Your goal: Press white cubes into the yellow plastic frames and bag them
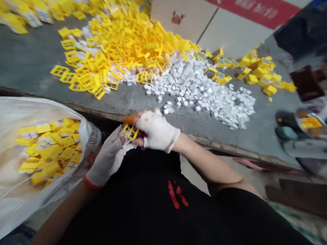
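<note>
Near the table's front edge, my left hand in a white glove with bare fingertips pinches a small yellow plastic frame with several square openings. My right hand, gloved the same way, is closed right beside the frame, its thumb close to the frame's lower side. A blurred orange piece shows at its fingers; whether it is a finger cover or a held thing I cannot tell. Part of something dark red shows under the right palm. Beyond my hands lie a heap of yellow frames and a spread of small whitish square pieces.
To the left, an open white sack holds yellow-and-white assembled pieces. More yellow pieces lie at the table's right. A large carton stands behind the heap. A container with yellow pieces is at the far right.
</note>
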`<act>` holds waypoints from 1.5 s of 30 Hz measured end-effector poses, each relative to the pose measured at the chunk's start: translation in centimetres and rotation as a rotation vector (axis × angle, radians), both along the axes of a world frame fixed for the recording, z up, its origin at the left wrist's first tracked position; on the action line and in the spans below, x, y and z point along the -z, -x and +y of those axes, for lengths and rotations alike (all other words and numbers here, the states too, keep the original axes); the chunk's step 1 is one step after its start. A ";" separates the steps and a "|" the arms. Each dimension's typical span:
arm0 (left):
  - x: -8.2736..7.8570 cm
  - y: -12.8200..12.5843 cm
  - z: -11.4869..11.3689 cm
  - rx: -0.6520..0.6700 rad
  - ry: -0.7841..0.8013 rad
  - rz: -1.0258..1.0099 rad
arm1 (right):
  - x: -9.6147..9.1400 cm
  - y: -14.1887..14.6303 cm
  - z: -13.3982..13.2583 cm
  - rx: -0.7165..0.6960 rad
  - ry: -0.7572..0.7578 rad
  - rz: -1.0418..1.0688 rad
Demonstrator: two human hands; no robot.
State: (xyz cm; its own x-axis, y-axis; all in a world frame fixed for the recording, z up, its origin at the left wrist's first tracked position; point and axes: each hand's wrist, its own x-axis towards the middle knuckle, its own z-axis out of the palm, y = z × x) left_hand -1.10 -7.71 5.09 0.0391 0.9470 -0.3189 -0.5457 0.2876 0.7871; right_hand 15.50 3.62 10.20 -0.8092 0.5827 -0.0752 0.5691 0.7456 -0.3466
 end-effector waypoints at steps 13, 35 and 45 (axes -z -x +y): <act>-0.4 -4.9 0.3 0.011 0.157 -0.114 | 6.8 -13.1 3.0 0.744 -0.194 0.097; 1.3 -6.6 0.6 -0.015 -0.018 -0.124 | 5.5 -9.4 -6.5 0.322 -0.174 0.754; 1.9 -6.2 0.2 -0.072 0.017 -0.212 | 7.1 -8.6 -6.5 0.187 -0.204 0.683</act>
State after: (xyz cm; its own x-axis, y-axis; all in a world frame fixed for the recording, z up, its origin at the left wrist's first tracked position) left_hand 5.10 -7.53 3.17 0.0390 0.9445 -0.3262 -0.7181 0.2535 0.6481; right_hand 24.14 -2.89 3.07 -0.5231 0.6638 0.5345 0.3999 0.7450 -0.5339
